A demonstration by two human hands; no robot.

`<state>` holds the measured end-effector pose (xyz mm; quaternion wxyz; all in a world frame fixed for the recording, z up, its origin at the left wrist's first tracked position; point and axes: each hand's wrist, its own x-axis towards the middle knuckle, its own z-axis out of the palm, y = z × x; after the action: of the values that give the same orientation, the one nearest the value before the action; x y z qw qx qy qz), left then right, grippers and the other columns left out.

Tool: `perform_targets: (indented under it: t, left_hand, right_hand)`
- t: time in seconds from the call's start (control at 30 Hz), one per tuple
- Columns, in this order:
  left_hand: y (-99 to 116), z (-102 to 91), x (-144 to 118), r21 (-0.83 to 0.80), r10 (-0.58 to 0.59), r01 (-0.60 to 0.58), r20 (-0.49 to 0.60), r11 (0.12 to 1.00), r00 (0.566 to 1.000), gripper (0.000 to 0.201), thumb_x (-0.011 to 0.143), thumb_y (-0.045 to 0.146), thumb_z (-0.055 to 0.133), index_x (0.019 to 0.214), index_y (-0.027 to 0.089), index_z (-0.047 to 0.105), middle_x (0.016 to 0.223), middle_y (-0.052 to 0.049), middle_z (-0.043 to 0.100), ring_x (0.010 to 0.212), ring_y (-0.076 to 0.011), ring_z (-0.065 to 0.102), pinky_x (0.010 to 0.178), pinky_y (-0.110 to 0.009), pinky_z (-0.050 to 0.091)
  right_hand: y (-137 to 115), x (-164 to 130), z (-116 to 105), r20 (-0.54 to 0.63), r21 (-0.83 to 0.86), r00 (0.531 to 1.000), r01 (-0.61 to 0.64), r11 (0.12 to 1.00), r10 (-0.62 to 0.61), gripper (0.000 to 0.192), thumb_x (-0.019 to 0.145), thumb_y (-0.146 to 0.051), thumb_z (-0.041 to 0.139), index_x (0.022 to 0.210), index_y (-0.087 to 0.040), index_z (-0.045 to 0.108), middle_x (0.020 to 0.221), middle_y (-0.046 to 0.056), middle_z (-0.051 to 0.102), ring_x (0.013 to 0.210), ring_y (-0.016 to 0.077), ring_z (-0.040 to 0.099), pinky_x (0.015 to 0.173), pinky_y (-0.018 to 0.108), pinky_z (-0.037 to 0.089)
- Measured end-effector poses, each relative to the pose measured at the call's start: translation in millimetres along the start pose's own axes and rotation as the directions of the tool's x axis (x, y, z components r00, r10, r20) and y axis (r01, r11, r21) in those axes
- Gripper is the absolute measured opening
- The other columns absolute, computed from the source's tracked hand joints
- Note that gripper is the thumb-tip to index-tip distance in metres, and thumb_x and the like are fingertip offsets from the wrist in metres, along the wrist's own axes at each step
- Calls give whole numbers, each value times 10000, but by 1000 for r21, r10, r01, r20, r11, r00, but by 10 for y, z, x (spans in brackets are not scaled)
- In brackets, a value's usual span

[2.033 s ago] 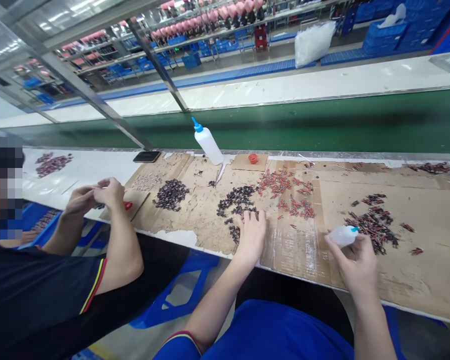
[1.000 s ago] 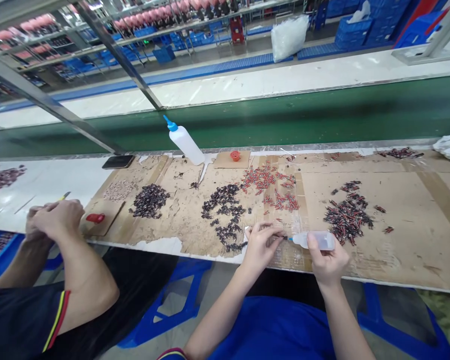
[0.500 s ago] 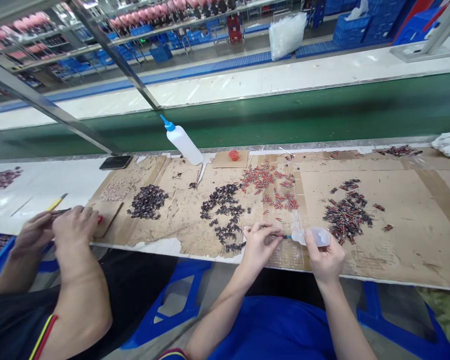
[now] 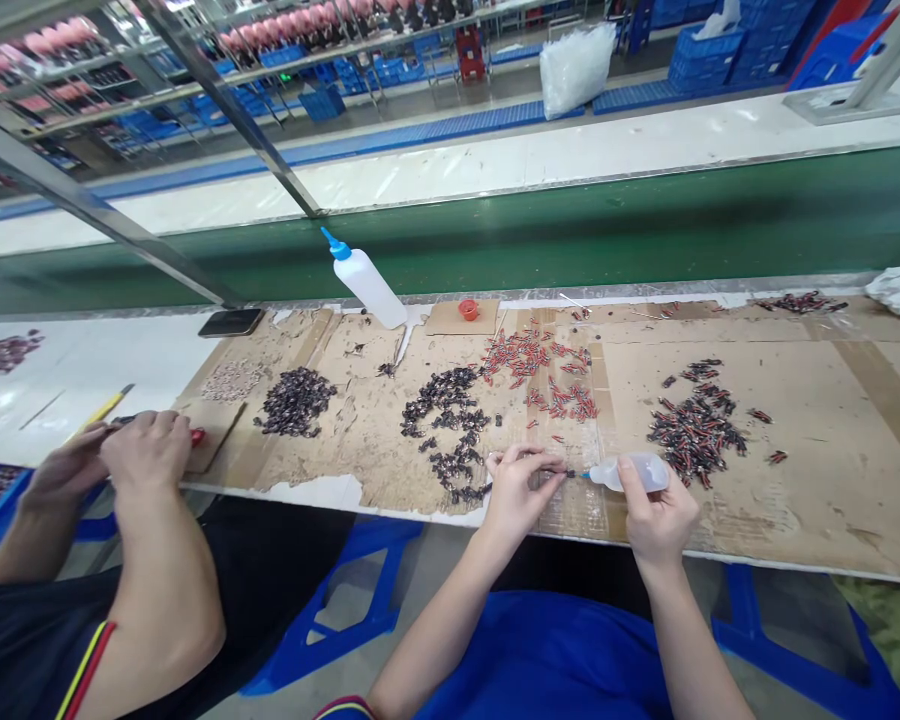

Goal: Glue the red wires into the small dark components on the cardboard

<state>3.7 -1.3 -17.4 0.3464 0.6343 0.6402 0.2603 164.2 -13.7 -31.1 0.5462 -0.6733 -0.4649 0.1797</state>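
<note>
Between thumb and fingertips, my left hand (image 4: 523, 482) pinches a small black part (image 4: 570, 474) just above the cardboard. My right hand (image 4: 661, 510) is wrapped round a translucent squeeze bottle (image 4: 630, 473), tipped on its side with its blue nozzle pointing left at the black part. Whether nozzle and part touch is too small to tell. Left of my hands lies a pile of small black parts (image 4: 454, 420). Beyond them are scattered small red parts (image 4: 525, 355). To the right, a heap of joined red-and-black pieces (image 4: 697, 435) rests near the bottle.
A larger white bottle (image 4: 371, 288) with a blue tip stands at the back, near a red cap (image 4: 468, 309). Another black heap (image 4: 298, 402) and a phone (image 4: 231, 323) lie to the left. A co-worker's hands (image 4: 146, 455) work at the far left. Cardboard (image 4: 802, 420) covers the bench.
My right hand and the squeeze bottle have shifted slightly right, drawing the nozzle back a little from the black part. My left hand stays in nearly the same place.
</note>
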Motion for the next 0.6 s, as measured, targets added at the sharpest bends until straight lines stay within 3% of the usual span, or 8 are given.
perform_targets:
  t: [0.17, 0.23, 0.4, 0.5, 0.6]
  left_hand:
    - [6, -83, 47, -28, 23, -22, 31, 999, 999, 130, 769, 216, 735, 889, 265, 754, 895, -33, 775, 1067, -248, 609, 982, -456, 332]
    - [14, -149, 97, -8, 42, -43, -21, 999, 999, 92, 796, 219, 716, 867, 264, 754, 945, -33, 770, 1016, -233, 622, 968, -445, 337]
    - [31, -234, 270, 219, 33, 17, -221, 976, 975, 104, 867, 224, 642, 880, 262, 738, 1024, -29, 739, 1056, -237, 561, 950, -455, 306]
    - [26, -204, 348, 308, 14, 54, -215, 950, 977, 123, 885, 230, 617, 838, 253, 728, 1058, -31, 720, 1086, -250, 524, 939, -454, 308]
    - [16, -172, 363, 330, 9, 57, -195, 942, 981, 162, 903, 197, 583, 815, 235, 714, 1030, -33, 718, 1087, -246, 519, 939, -441, 318]
  right_hand:
    - [-26, 83, -12, -104, 212, 991, -61, 975, 84, 325, 721, -483, 695, 782, -169, 634, 705, 46, 681, 621, 193, 642, 597, 316, 505]
    - [-20, 148, 0, -85, 255, 992, -67, 965, 91, 360, 656, -446, 760, 833, -175, 601, 781, 56, 686, 688, 201, 663, 650, 337, 527]
    - [61, 286, 93, -25, 230, 996, -81, 970, 89, 485, 550, -411, 832, 835, -223, 487, 869, 43, 673, 828, 214, 685, 813, 409, 543]
    - [87, 297, 140, 12, 219, 994, -110, 970, 110, 539, 558, -437, 827, 897, -235, 460, 903, 45, 678, 835, 212, 693, 824, 428, 554]
    - [61, 229, 113, -29, 144, 999, -13, 990, 17, 600, 571, -432, 830, 1003, -219, 471, 991, 85, 677, 846, 209, 677, 786, 404, 565]
